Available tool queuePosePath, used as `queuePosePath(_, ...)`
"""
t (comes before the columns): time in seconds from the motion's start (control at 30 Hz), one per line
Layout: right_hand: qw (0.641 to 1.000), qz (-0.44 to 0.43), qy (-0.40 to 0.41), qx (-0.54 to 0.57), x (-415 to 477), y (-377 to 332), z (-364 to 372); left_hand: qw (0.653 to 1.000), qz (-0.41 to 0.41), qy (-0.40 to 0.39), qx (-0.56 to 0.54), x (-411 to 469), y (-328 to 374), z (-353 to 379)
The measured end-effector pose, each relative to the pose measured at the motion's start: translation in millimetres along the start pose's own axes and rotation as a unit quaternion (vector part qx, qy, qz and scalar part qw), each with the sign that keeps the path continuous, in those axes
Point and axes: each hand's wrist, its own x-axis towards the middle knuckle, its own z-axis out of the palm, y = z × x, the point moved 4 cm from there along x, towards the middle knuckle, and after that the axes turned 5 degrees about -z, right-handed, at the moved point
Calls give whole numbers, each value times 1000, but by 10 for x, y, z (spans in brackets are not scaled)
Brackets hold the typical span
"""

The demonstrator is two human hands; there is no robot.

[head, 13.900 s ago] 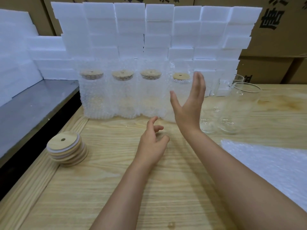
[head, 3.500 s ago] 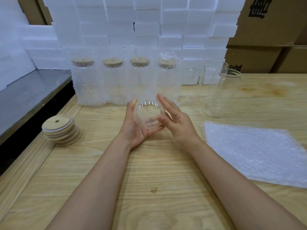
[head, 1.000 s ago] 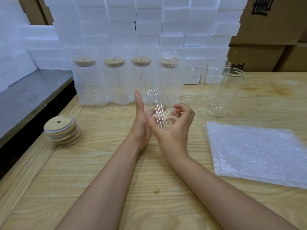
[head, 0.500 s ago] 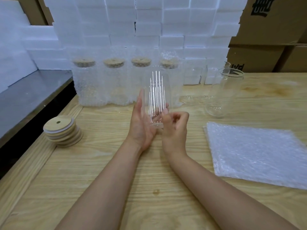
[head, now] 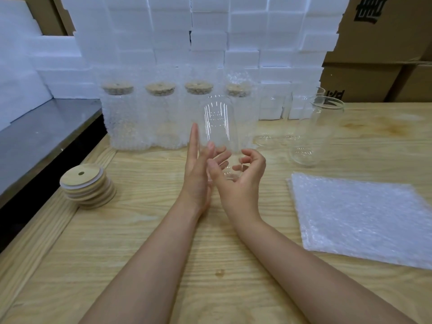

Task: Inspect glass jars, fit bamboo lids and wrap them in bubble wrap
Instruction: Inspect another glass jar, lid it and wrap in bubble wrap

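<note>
A stack of round bamboo lids point(head: 87, 188), the top one pierced by a small hole, sits at the far left on the pale wooden counter point(head: 145, 253), near its edge. Behind it, four bubble-wrapped jars with bamboo lids point(head: 163, 118) stand in a row against a wall of white foam blocks point(head: 210, 38). At centre, the left hand point(head: 197, 176) keeps a wide grip, its fingers straight and laid flat against the left side of a clear cylindrical glass jar point(head: 218, 127). The jar is held upright just in front of the wrapped row. The right hand point(head: 243, 181) has its grip curled round the jar's base, thumb on the near side and fingers bent round the far side. Further right, empty open glass jars point(head: 315, 136) stand on the counter. Nearer lies a flat pile of bubble wrap sheets point(head: 360, 218).
</note>
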Motion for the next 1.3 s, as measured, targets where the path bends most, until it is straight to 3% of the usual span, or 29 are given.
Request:
queuePosePath(0.17,1000,-9,3,23,28,26,-2,999,-6,-13,-36,15,-11,-14)
queuePosePath(0.37,981,84,27,175,-6,113,25,989,-77,-34,-122,30,-51,12)
queuePosePath(0.53,966,136,33,219,-75,168,82,985,-117,-29,-125,-2,-90,24)
queuePosePath(0.73,972,137,46,185,-65,166,83,984,-119,-80,-109,14,-68,38)
queuePosePath(0.93,989,89,52,108,11,117,13,994,-55,6,-95,52,-52,-102)
queuePosePath(1.3,999,-14,-19,41,46,52,37,999,-38,-19,-30,18,-14,-51)
